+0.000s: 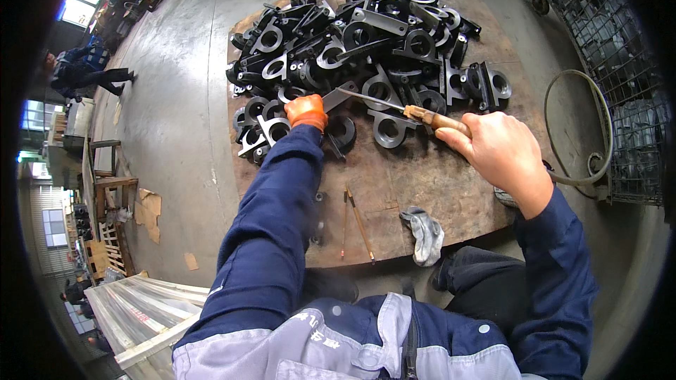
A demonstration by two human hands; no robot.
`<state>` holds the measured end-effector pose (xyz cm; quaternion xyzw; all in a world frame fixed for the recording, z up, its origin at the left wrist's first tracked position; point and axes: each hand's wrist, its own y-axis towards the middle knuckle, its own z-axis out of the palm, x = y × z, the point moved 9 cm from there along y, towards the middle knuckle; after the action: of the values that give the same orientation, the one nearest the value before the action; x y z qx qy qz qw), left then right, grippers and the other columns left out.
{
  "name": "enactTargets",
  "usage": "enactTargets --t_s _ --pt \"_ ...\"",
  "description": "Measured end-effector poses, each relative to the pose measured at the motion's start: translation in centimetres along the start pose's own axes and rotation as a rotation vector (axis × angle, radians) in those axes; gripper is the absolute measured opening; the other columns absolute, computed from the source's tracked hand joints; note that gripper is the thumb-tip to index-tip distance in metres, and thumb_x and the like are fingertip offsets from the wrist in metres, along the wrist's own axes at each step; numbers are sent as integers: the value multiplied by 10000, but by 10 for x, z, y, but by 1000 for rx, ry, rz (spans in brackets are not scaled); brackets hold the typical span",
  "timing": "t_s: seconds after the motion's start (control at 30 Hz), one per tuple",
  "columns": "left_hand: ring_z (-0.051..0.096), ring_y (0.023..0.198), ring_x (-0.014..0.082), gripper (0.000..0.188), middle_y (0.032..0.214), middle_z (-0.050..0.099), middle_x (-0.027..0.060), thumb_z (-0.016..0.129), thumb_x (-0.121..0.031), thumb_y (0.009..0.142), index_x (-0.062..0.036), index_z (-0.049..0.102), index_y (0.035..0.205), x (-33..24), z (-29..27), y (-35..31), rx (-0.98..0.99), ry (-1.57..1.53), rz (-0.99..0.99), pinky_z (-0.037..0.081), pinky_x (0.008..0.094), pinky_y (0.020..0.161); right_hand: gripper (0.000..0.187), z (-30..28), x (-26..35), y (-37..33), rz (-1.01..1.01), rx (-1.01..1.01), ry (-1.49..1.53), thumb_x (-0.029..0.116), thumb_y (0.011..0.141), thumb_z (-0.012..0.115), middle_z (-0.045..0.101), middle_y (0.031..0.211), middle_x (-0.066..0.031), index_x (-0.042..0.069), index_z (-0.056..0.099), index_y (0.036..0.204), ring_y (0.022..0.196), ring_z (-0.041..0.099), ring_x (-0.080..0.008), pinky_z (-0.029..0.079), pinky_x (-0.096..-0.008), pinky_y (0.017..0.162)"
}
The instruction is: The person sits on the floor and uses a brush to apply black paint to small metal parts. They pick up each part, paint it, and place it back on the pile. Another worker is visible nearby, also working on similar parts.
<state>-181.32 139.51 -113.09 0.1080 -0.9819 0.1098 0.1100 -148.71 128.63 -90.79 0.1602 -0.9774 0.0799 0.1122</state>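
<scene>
My right hand (503,151), bare, is closed around the wooden handle of a hand file (384,103). Its long thin metal shaft points left and lies across a metal bracket (339,97). My left hand (307,112) wears an orange glove; its fingers are curled on the near-left end of that bracket, and the glove hides part of the grip. Just beyond both hands rises a heap of dark metal brackets (380,21) with round ring ends. Several loose brackets sit around my left hand, including a half-ring piece (341,134) beside it.
A worn brown board (394,190) carries the heap, two thin sticks (358,225) and a grey glove (424,236). At right are a hose loop (552,109) and wire cages (598,42). A wooden crate (151,309) stands lower left; a person (88,70) walks far left.
</scene>
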Motion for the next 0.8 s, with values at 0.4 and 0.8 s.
enactTargets --t_s 0.4,0.8 --pt "660 929 392 722 923 685 257 559 -662 766 7 699 1000 209 99 10 145 -840 -226 479 442 786 553 0 20 -3 -90 -189 -10 573 905 537 657 678 -150 50 678 795 631 658 -334 533 -432 590" --pt "620 1121 344 594 1174 654 203 682 -509 755 -64 634 1145 158 -11 -4 -192 -66 -248 491 428 937 555 -10 -30 11 139 -112 52 572 910 530 664 756 -187 41 669 823 739 656 -373 514 -470 649"
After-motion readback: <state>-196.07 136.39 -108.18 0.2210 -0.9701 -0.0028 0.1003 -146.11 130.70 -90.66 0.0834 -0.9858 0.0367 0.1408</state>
